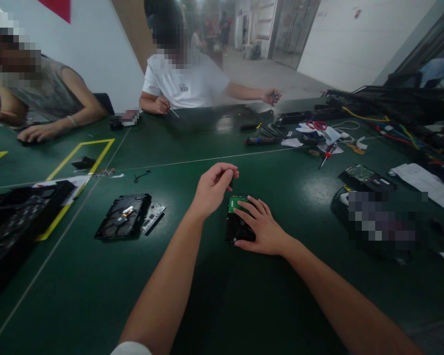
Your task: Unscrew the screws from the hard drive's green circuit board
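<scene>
A hard drive (235,230) with a green circuit board (234,204) facing up lies on the green table in front of me. My right hand (262,224) holds it down from the right, fingers spread over the board and thumb at the near edge. Just above its far left corner, my left hand (215,187) is closed in a pinch. Something small and dark shows under those fingertips, too hidden to name. To the left lies another black drive (121,217), with a loose circuit board (153,217) beside it.
Cables and scraps (318,130) lie at the back right, near a red screwdriver (327,155). Another drive (370,176) and a white cloth (425,182) are at the right. A black casing (22,227) stands at the left. Across the table sit two people, one in a white shirt (185,86).
</scene>
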The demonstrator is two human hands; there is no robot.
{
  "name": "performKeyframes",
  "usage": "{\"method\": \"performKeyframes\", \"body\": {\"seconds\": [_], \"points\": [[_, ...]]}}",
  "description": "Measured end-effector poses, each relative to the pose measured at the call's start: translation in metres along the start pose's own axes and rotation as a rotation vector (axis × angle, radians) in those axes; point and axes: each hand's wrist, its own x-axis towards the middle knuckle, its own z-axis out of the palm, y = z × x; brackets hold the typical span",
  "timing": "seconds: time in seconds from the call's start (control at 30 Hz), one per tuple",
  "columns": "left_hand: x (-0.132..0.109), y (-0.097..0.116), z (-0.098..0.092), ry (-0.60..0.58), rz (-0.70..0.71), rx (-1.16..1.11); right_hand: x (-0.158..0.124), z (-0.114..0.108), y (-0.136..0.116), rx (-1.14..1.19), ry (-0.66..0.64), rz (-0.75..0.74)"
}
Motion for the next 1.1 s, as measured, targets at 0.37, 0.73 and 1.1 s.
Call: {"method": "performKeyframes", "body": {"seconds": [0.37, 0.73, 1.1], "points": [[-0.0006, -0.0029, 0.0044, 0.074, -0.014, 0.039, 0.0015, 0.0000, -0.0010, 0.012, -0.007, 0.009], [0.0004, -0.0046, 0.0044, 0.028, -0.020, -0.027, 0.0016, 0.0012, -0.0005, 0.011, 0.005, 0.007], [0.0005, -0.0087, 0.0078, 0.097, -0.048, 0.003, 0.0017, 0.0024, -0.0002, 0.021, 0.001, 0.009]]}}
